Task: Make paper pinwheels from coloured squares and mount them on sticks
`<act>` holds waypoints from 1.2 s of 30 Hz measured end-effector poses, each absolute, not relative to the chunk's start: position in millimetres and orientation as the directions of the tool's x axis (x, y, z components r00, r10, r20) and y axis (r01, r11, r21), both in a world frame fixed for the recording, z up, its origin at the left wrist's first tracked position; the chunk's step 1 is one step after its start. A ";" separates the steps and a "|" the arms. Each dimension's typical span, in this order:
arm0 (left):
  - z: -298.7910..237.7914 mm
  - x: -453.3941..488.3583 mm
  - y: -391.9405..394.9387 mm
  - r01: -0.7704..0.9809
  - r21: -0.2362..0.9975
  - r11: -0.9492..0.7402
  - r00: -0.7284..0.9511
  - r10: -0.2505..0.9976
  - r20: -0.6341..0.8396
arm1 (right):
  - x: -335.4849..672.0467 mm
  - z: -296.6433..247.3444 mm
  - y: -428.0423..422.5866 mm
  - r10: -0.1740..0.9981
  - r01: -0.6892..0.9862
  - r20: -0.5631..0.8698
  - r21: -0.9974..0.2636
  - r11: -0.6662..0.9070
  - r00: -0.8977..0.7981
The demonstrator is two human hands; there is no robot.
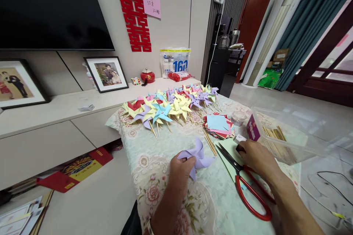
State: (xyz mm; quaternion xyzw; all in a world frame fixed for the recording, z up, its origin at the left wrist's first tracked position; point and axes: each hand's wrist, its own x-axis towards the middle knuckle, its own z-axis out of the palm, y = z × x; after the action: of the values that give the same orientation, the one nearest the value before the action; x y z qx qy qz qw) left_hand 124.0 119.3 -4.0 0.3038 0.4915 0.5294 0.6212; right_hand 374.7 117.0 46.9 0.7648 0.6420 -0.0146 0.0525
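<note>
My left hand (180, 167) is closed on a lilac paper pinwheel (200, 156), its thumb pressing near the centre and the folded blades spreading to the right. My right hand (255, 154) is beyond the scissors, fingers curled together beside a small white box (239, 138). What those fingertips hold, if anything, is hidden. Between the hands lie red-handled scissors (237, 167), blades apart, on a pale green sheet (224, 158). Several thin wooden sticks (210, 143) rest left of the scissors. Behind them is a stack of coloured paper squares (217, 123).
Finished pinwheels on sticks (162, 112) crowd the far side of the cloth-covered table (149, 187). A clear plastic bin (292, 136) with wooden sticks stands at the right, near a roll of clear tape (238, 117). Beyond runs a white cabinet (63, 110) with picture frames.
</note>
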 end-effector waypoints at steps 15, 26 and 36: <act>-2.5 124.7 121.5 -0.346 0.903 0.254 -0.046 0.957 -0.287 | 372.8 44.8 118.4 0.978 0.979 -0.101 0.102 -0.175 0.185; 1.7 123.1 116.4 -0.379 0.902 0.206 -0.020 0.973 -0.230 | 381.2 40.4 115.0 0.992 0.994 -0.074 0.033 -0.101 0.103; -5.5 123.2 118.7 -0.426 0.883 0.195 -0.010 0.975 -0.220 | 386.3 51.3 105.2 0.995 0.976 0.073 -0.214 -0.044 0.061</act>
State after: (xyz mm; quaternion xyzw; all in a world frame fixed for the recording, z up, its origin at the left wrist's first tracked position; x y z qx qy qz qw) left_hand 123.2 118.7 -5.5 0.3088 0.4445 0.5543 0.6323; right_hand 386.3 105.2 51.3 0.7208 0.6837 -0.0472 -0.1034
